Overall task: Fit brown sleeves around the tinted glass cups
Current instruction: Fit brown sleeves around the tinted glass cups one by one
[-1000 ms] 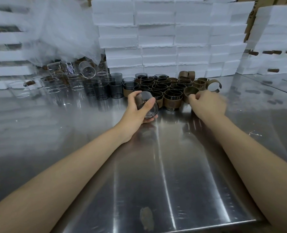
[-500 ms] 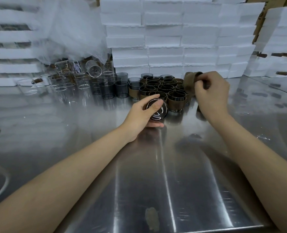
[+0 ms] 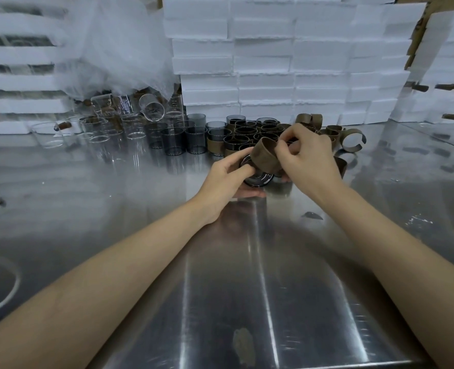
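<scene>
The only writing in your view is a set of faint printed marks on the clear glasses (image 3: 130, 123), far off to the left of your grips and beyond them, and it is too small to read. Your left grip (image 3: 228, 179) is curled round a tinted glass cup (image 3: 257, 180), with fingers wrapped underneath and the thumb lying over the top against the band. The cup is tipped on its side just above the desk (image 3: 247, 262), with one dark round end facing you. Your right grip (image 3: 311, 161) is closed in a pinch: thumb and forefinger hold the upper edge of a brown sleeve (image 3: 265, 155), and the other fingers are bent behind it. The sleeve is a matte brown band curled into a loop. It rests on the upper side of the cup and touches your left thumb, and how far round the glass it reaches cannot be made out. Just beyond both grips stand the sleeved cups (image 3: 240, 139), packed closely together, dark glass with brown bands round the middle. Left of that cluster are the bare tinted cups (image 3: 177, 141), smoky grey and upright. Loose sleeves (image 3: 353, 141) lie just beyond and right of your right grip, some of them sprung open. White foam boxes (image 3: 287, 62) are stacked well behind everything.
</scene>
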A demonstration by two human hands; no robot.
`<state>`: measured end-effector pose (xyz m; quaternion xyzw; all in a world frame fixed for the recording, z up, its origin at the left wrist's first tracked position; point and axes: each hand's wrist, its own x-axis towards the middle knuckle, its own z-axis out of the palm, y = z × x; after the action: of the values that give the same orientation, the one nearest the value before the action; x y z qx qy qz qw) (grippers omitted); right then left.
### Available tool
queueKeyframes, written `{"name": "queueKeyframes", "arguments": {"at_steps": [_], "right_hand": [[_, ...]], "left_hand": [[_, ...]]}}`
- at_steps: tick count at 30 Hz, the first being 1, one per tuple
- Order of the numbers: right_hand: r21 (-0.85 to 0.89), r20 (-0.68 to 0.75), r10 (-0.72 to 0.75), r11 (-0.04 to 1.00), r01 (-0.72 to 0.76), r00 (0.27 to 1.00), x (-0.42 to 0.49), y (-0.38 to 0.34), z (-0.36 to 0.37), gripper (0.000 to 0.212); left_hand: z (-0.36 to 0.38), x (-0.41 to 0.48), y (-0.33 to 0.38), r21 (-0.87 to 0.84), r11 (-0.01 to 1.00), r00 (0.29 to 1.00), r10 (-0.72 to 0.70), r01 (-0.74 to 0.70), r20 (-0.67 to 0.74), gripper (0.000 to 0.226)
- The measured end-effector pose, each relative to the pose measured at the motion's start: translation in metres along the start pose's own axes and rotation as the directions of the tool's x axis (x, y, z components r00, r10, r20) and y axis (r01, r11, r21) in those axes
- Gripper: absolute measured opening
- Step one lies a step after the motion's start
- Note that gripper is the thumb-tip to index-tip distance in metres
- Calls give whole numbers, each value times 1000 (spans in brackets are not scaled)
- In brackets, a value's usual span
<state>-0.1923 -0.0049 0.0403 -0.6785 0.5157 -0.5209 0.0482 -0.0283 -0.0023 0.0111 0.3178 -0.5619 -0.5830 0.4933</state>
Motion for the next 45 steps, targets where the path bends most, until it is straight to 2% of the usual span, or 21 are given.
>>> {"name": "queueKeyframes", "arguments": {"at_steps": [3,6,8,11,14,17,20,27,33,37,45], "right_hand": [[8,52,6,1000,-6,999,1,1,-3,17],[-166,119,-36,984,56,992,4,1,-6,18],[-298,115,-58,950,90,992,5,2,-7,20],[-337,64,-63,938,81,996,6,3,-6,17],[-289,30,-73,954,79,997,5,2,-4,31],[-180,36,-87,979,92,996,1,-3,0,41],[-80,44,-114,990,117,993,-3,-8,2,45],[-60,114,-29,998,36,993,0,-9,-2,47],[28,120,61,998,-64,991,5,-1,-4,44],[63,138,61,996,-70,989,7,1,-6,37],[186,225,81,975,-124,971,10,16,-6,40]], "left_hand": [[0,0,-1,-4,999,999,43,-43,31,36],[-1,1,-2,-5,998,997,56,-56,46,35],[-1,0,-2,8,998,998,56,-56,40,36],[1,-1,0,21,999,999,43,-44,6,36],[0,0,2,13,1000,999,8,-8,-36,43],[0,0,3,20,1000,999,-9,10,-41,22],[1,-1,3,62,998,1000,0,2,-22,25],[2,-1,0,17,998,998,61,-61,23,28],[3,-1,1,75,996,998,46,-48,37,40],[4,-1,4,123,992,999,25,-29,33,48],[1,0,3,164,986,999,34,-35,9,55]]}}
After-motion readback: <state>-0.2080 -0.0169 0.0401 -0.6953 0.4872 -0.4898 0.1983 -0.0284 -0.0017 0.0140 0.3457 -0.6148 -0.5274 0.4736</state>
